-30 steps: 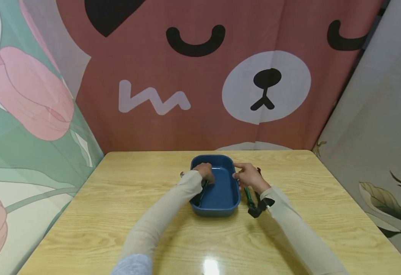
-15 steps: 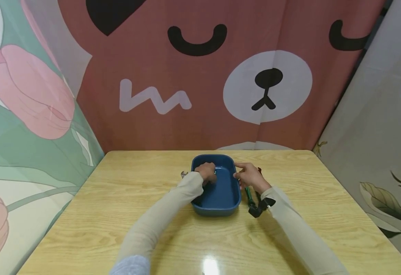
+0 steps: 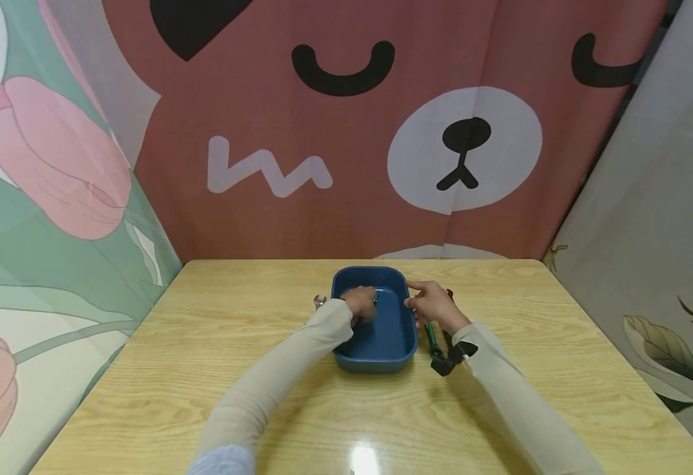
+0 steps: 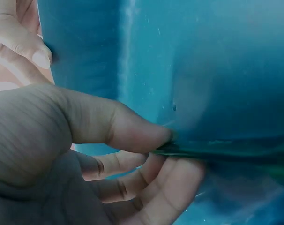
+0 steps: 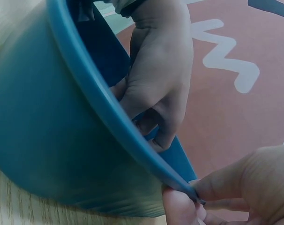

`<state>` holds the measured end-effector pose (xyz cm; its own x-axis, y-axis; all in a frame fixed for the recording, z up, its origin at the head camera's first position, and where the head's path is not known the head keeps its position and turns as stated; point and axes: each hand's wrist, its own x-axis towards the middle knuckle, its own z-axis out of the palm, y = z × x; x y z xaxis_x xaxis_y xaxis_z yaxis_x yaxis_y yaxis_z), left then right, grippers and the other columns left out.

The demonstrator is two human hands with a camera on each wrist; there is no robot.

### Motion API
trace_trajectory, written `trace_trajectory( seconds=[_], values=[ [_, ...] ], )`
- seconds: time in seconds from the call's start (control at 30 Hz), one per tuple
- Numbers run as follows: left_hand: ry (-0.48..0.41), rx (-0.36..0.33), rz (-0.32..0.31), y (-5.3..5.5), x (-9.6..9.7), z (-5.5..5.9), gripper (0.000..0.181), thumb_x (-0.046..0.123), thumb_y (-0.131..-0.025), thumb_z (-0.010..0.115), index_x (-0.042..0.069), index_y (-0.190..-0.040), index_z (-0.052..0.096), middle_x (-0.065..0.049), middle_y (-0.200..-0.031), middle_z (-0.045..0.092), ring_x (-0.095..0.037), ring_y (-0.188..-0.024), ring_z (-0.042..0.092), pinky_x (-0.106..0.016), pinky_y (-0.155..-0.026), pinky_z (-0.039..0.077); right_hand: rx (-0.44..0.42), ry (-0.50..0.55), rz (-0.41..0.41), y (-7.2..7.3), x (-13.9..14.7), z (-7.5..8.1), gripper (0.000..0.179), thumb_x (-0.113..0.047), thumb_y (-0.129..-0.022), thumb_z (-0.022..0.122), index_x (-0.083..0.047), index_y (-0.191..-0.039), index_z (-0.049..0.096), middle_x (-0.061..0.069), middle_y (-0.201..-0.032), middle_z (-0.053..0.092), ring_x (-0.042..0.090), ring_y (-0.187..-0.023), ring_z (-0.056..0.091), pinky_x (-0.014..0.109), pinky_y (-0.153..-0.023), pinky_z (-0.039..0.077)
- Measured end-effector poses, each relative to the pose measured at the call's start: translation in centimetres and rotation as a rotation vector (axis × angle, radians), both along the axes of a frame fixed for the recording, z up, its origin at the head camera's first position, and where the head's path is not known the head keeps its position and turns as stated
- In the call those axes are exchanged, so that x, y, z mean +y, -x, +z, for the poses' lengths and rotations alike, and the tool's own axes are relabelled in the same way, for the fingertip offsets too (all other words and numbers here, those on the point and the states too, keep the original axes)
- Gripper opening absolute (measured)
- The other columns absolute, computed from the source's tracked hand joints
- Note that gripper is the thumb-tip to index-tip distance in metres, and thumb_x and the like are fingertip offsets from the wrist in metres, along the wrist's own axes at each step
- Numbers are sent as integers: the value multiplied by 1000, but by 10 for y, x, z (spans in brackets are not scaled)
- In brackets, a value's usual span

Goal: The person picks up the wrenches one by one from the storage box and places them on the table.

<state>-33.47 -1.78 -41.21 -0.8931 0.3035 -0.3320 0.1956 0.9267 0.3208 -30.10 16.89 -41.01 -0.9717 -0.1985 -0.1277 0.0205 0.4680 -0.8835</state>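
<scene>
A deep blue plastic bin (image 3: 376, 366) stands on the table. My left hand (image 3: 361, 303) reaches down inside it. In the left wrist view, its thumb and fingers pinch a slim dark green tool (image 4: 226, 152); the tool's kind cannot be told, and the hand hides most of it in the head view. My right hand (image 3: 435, 307) pinches the bin's right rim (image 5: 114, 117) between thumb and fingers, as the right wrist view shows. Close beside the right hand lies a green tool (image 3: 432, 338), partly covered by hand and wrist.
A silver wrench head (image 3: 320, 301) shows left of the bin, the rest of it hidden behind the bin and sleeve. A small dark red piece (image 3: 450, 294) shows past the right hand. The wooden table (image 3: 233, 316) ends at a printed curtain (image 3: 346, 224).
My left hand has shifted slightly to the right inside the bin with the slim tool. More of the silver wrench head shows at the left. The right hand stays on the rim.
</scene>
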Motion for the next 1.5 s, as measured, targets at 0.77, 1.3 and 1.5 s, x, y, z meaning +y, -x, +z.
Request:
trace_trajectory(
  seconds=[0.77, 1.3, 1.5],
  values=[
    [24, -13, -29, -5, 2, 4, 65, 3, -91, 56, 6, -152, 35, -13, -144, 49, -24, -89, 55, -33, -61, 45, -1, 13, -1, 1, 1, -2, 56, -2, -100, 56, -3, -153, 38, 17, -71, 59, 18, -50, 53, 45, -54, 58],
    [-108, -81, 65, 0, 0, 1, 45, -6, -87, 58, 4, -130, 49, -19, -110, 55, -21, -46, 50, -29, -36, 43, -2, 10, 8, 0, 1, -1, 57, -1, -100, 56, -2, -153, 37, 17, -72, 60, 18, -49, 54, 45, -54, 59],
    [-175, -79, 63, -1, -5, 4, 49, -5, -89, 59, 2, -137, 48, -20, -116, 58, -21, -44, 53, -30, -37, 48, 6, 0, 10, -1, 2, -1, 57, -1, -99, 57, -3, -153, 37, 15, -69, 60, 17, -48, 54, 45, -55, 60]
  ],
)
